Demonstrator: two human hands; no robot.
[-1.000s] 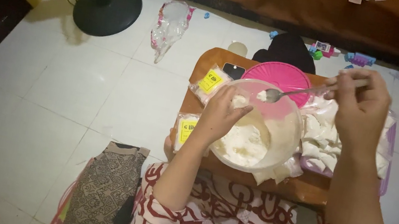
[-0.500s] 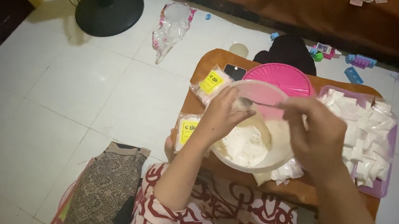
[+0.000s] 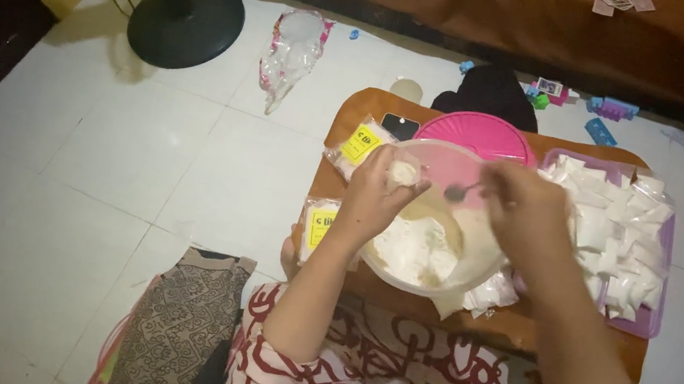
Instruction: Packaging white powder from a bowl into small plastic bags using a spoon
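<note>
Left hand (image 3: 374,198) is pinching a small white pouch (image 3: 402,173) over the bowl (image 3: 430,278) at tabletop centre; right hand (image 3: 526,210) is closing around the spoon (image 3: 461,191), catching spills.

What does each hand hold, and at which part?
Right hand holds a small metal spoon by its handle end; left hand grips a small clear plastic bag around its top.

White tiled floor (image 3: 131,164) spreads left of the hands; a black fan base (image 3: 186,22) stands far upper left, brown bedding (image 3: 505,10) beyond them. Dim light.
</note>
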